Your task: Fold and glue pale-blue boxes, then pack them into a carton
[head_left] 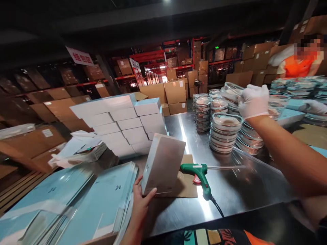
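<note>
My left hand [143, 200], ungloved, is closed around the lower end of a white carton [165, 163], which stands tilted above the metal table. In a white glove, my right hand [254, 102] grips the edge of a clear glass container [232, 91] over the stacks at the right. Several round glass containers [224, 134] are piled just below it. A green glue gun [201, 172] with a red trigger lies on a piece of cardboard [189, 187] beside the carton, a clear glue stick out of its back.
White boxes [120, 126] form a stacked wall behind the carton. Flat blue cartons [107, 197] lie at the left, near a white basket [99, 151]. A person in an orange vest [297, 68] stands at the far right; another white-gloved hand [316, 107] is at the right edge.
</note>
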Demonstrator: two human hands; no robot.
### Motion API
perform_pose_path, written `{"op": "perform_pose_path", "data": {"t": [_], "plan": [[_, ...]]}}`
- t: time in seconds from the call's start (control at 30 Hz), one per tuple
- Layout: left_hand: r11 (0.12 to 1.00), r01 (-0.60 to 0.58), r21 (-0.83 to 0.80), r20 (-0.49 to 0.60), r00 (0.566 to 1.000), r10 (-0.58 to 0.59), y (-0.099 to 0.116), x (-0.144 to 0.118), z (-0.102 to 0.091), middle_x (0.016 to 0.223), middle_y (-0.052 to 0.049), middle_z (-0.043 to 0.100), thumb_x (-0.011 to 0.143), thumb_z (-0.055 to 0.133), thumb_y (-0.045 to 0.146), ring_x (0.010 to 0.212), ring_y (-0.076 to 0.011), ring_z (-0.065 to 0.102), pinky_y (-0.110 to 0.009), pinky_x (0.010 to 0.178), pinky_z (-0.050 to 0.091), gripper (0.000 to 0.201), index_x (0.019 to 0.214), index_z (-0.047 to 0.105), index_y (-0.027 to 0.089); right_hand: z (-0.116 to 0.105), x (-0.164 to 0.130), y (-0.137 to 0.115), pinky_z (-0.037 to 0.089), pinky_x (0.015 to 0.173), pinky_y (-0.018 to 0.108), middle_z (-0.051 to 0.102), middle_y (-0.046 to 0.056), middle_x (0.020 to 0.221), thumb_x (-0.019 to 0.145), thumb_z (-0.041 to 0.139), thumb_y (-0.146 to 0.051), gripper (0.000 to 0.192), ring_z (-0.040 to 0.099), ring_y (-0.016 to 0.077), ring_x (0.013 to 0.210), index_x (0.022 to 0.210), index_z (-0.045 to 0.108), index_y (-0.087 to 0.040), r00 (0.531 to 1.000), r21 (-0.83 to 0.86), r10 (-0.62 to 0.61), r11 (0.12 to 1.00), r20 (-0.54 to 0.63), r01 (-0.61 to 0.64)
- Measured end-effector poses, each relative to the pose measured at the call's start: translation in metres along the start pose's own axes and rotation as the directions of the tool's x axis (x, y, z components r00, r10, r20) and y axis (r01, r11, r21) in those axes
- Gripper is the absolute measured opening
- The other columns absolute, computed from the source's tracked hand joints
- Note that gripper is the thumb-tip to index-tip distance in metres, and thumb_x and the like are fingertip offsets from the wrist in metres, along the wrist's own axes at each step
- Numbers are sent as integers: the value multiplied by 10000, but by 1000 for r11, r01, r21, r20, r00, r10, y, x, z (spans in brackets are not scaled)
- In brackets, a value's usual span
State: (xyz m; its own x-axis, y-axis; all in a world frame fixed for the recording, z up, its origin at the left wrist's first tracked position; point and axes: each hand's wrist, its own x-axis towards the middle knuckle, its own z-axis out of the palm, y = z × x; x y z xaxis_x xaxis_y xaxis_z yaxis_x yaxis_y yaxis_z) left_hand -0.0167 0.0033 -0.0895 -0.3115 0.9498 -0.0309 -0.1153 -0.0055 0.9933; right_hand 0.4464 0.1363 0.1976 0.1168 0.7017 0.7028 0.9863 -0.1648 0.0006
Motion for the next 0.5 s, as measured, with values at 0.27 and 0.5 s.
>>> {"op": "perform_pose_path", "data": {"t": [0.27, 0.5], "plan": [[991, -133, 9, 122, 984, 131, -18, -2, 16, 1300, -106, 679, 601, 934, 308, 1188, -316, 701, -453, 1051, 549, 935, 1403, 455, 261, -57, -81, -68, 430, 818, 359, 706, 80, 837, 1023, 605, -197, 260, 616, 238, 854, 775, 682, -211, 660, 473, -729, 653, 181, 592], [997, -24, -80, 306, 951, 48, -47, -22, 33, 1342, -132, 670, 536, 951, 240, 1260, -332, 697, -432, 1049, 562, 874, 1286, 503, 263, -59, -136, -129, 488, 788, 396, 714, 78, 818, 952, 695, -203, 114, 652, 265, 839, 869, 769, -229, 552, 584, -826, 507, 118, 634]]}}
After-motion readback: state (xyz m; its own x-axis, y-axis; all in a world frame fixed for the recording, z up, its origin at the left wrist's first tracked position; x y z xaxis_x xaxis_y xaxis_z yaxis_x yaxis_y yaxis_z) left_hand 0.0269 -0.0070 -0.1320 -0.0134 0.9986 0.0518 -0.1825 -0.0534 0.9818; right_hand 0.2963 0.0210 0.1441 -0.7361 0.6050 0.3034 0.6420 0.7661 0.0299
